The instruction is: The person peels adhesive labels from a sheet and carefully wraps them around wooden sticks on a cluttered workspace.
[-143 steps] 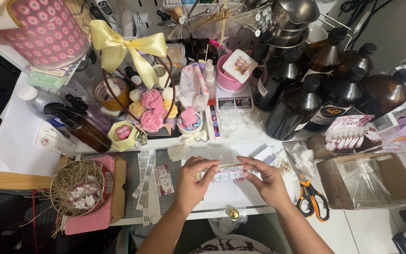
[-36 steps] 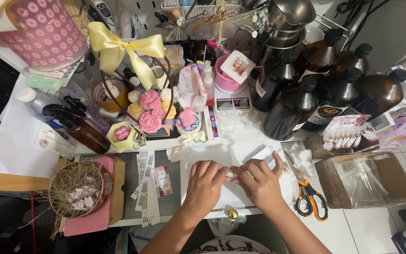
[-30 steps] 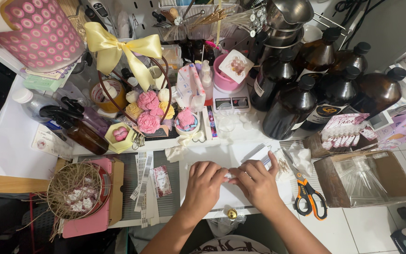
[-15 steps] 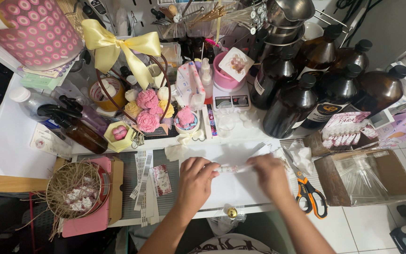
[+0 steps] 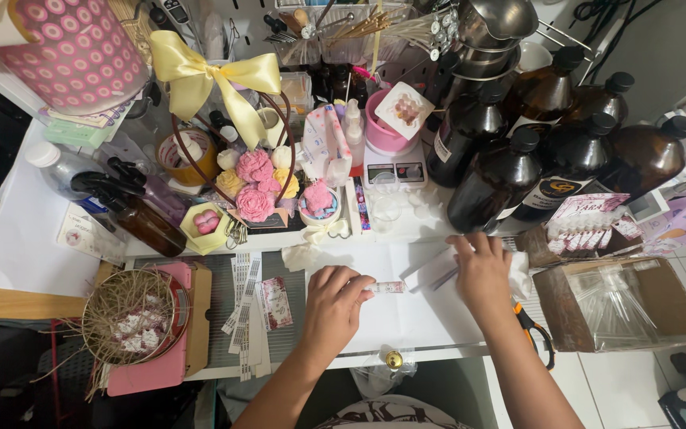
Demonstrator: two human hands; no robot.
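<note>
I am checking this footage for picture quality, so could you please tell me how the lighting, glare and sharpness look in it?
Head view: bright, even light from above; white glare spots on the brown bottles and the steel jugs; soft shadows beneath the left hand and right hand on the white paper; centre fairly sharp; edges bowed by the wide lens.

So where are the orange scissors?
In the head view, the orange scissors lie under the right hand and wrist, just left of the cardboard box.

Scissors half hidden under forearm
</note>
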